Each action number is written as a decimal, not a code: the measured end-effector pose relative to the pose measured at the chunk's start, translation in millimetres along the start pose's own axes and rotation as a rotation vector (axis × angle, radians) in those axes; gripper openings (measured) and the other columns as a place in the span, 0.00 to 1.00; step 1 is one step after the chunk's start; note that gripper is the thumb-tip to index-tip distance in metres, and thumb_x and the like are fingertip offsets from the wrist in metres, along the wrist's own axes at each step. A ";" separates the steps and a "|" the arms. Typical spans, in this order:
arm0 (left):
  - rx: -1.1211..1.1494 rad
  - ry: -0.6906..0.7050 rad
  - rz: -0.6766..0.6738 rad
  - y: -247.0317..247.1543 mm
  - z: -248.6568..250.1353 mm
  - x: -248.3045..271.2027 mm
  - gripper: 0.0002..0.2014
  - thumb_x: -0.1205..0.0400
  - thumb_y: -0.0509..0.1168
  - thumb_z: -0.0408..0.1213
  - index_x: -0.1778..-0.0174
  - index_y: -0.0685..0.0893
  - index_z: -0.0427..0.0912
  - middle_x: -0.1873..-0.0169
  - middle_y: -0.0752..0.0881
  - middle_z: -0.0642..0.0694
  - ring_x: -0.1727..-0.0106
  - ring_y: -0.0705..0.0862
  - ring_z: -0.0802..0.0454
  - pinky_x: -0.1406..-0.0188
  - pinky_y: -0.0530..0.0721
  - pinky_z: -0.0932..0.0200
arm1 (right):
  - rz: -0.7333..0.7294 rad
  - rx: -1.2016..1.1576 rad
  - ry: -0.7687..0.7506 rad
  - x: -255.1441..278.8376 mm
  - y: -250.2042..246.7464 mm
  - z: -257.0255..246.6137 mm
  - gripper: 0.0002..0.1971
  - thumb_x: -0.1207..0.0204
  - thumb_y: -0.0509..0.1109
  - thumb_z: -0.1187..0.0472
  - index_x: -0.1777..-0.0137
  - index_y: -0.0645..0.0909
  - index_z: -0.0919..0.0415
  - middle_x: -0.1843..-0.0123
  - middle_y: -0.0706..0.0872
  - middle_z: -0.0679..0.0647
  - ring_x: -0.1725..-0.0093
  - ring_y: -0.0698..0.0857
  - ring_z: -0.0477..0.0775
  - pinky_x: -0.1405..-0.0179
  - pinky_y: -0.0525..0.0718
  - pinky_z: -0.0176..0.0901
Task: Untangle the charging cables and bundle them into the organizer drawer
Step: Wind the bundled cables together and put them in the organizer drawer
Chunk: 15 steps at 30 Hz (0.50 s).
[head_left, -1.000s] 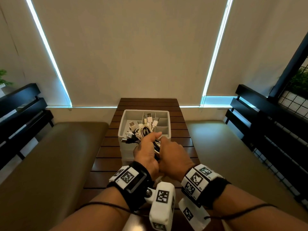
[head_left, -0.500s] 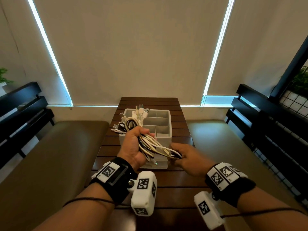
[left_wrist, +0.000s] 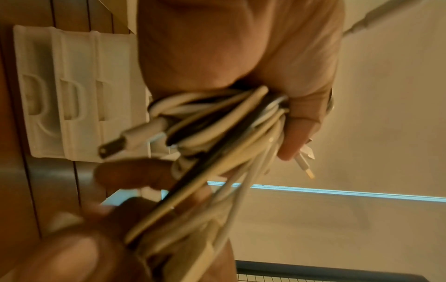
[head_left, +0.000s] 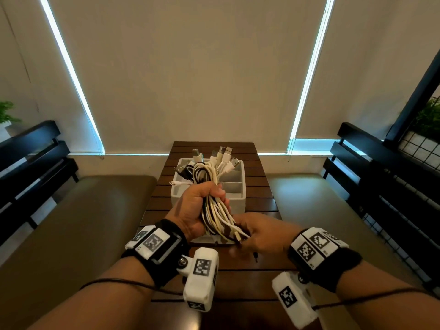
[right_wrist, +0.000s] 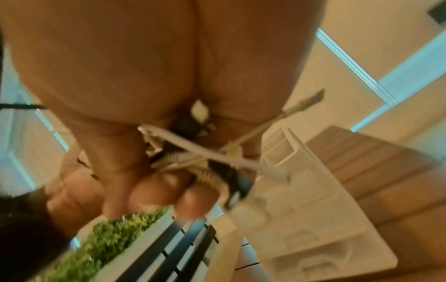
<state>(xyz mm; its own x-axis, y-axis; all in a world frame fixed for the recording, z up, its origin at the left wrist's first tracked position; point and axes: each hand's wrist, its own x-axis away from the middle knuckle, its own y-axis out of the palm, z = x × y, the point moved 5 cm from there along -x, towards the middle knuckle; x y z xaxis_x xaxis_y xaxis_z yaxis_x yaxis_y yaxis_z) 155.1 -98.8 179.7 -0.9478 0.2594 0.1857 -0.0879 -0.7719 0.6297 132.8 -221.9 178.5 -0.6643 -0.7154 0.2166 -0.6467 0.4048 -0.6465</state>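
Note:
A tangled bundle of white and black charging cables (head_left: 214, 198) is held up above the white organizer (head_left: 234, 201), which has several compartments and stands on the wooden table. My left hand (head_left: 197, 208) grips the bundle around its middle, with USB plugs (head_left: 222, 153) sticking up past the fist. My right hand (head_left: 257, 232) holds the lower loops and loose ends. The left wrist view shows the cables (left_wrist: 231, 137) wrapped by my fingers (left_wrist: 299, 129), with the organizer's drawer fronts (left_wrist: 72, 99) behind. The right wrist view is blurred, with cable ends (right_wrist: 205, 156) in my fist.
The slatted wooden table (head_left: 262, 194) runs between two olive cushioned benches (head_left: 83, 222). Black slatted backrests (head_left: 381, 175) line both sides. Roller blinds cover the windows ahead. A small dark connector (head_left: 256, 257) hangs below my right hand.
The cable bundle has come out of the organizer and risen toward me in my left hand. My right hand drew back along the loops and now holds their lower ends.

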 end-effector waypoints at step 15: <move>-0.274 -0.180 -0.049 -11.4 -10.2 5.9 0.02 0.36 0.65 0.27 0.71 0.80 0.37 0.76 0.81 0.41 0.70 0.85 0.46 0.52 0.85 0.45 | 0.108 1.005 0.066 -1.8 -31.4 -24.2 0.10 0.27 0.70 0.48 0.65 0.76 0.52 0.70 0.74 0.47 0.64 0.73 0.52 0.50 0.72 0.46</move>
<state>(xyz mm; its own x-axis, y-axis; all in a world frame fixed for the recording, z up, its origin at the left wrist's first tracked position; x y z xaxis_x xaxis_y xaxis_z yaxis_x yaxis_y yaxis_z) 147.3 -94.3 165.9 -0.8729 0.3800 0.3059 -0.2346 -0.8768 0.4197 145.2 -219.5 216.1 -0.7394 -0.6584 0.1405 0.0135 -0.2233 -0.9747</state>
